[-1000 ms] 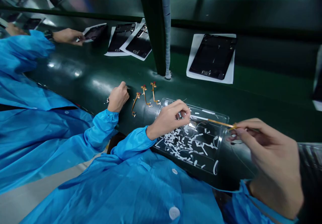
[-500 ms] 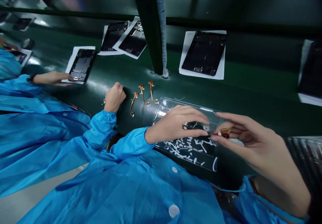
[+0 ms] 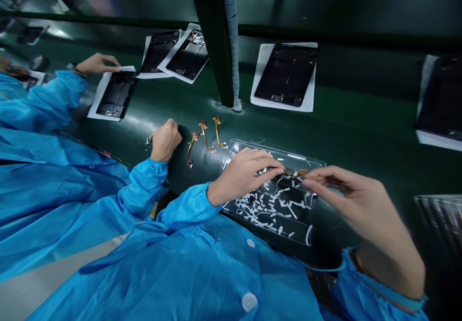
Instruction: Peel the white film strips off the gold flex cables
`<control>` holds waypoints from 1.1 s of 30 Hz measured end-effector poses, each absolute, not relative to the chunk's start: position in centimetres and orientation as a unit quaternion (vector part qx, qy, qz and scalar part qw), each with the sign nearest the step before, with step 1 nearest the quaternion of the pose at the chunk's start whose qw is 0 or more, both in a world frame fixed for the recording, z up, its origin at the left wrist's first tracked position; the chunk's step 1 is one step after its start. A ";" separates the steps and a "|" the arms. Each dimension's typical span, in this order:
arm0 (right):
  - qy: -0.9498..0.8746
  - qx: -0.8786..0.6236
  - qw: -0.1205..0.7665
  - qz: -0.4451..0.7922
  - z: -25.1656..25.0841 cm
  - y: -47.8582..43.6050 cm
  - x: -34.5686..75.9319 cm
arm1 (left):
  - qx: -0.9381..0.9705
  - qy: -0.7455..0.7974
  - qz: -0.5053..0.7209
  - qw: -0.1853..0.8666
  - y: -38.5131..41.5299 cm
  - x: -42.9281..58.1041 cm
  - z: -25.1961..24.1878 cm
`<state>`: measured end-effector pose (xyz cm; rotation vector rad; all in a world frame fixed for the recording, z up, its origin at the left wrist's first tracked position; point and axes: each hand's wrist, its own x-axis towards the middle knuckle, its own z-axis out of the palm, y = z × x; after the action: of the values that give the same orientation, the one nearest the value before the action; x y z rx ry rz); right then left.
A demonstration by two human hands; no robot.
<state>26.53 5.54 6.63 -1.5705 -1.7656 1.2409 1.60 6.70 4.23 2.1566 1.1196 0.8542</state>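
Observation:
An orange flex cable [image 3: 299, 172] with a small white piece on it is pinched between the fingertips of both hands. My left hand [image 3: 249, 169] grips its left end with thumb and fingers pressed together. My right hand [image 3: 348, 188] closes thumb and forefinger at its right end. Beneath both hands lies a clear plastic tray [image 3: 307, 237] strewn with small white strips [image 3: 258, 210]. Three similar flex cables lie on the green surface to the left: one bent cable [image 3: 191, 148], a middle cable [image 3: 205, 135] and a right one [image 3: 218, 131].
Black tablet-like panels on white sheets lie beyond, including one [image 3: 287, 74] ahead and another [image 3: 442, 99] at right. A dark post [image 3: 212, 42] with a wrapped tube [image 3: 231, 42] rises ahead. At left are a co-worker's fist [image 3: 166, 140] and other hand [image 3: 97, 64] on a panel's sheet.
Both hands have shifted left, the right one more, with the flex cable between them. The far panels have slid slightly left. A co-worker's hand has moved to the far edge of a sheet.

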 end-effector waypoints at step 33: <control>-0.861 -0.434 0.245 0.100 4.3 4.9 25.1 | 0.692 0.459 0.360 0.425 7.0 1.9 2.6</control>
<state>25.09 4.94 4.25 -1.1841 -2.3519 0.2727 1.86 6.99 2.62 1.7309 1.1467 0.9014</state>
